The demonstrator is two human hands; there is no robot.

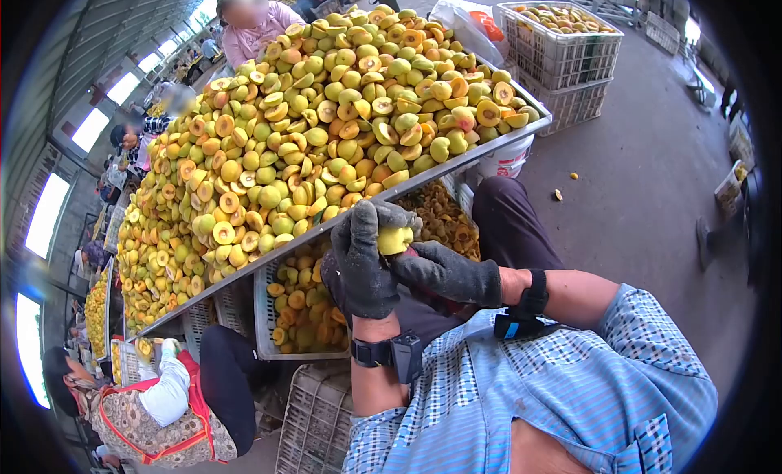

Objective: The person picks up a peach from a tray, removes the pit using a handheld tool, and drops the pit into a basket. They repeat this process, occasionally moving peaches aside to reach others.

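Both of my hands wear dark gloves and meet in front of my lap. A yellow-green fruit half (pixel 394 240) sits between them. My left hand (pixel 364 258) is closed around its left side, fingers bent over the top. From the right, my right hand (pixel 446 272) is closed against the lower side of the same fruit; a small dark reddish thing shows by its fingertips, too hidden to name. Just beyond my hands, a metal-edged table (pixel 269 257) bears a large heap of halved yellow fruit (pixel 277 160).
Under the table edge are a crate of fruit halves (pixel 303 311) and a container of brownish pieces (pixel 440 217). An empty crate (pixel 316 421) stands below. Stacked crates (pixel 562 63) are at the upper right. A co-worker (pixel 163 409) sits at lower left, another person (pixel 261 26) behind the heap.
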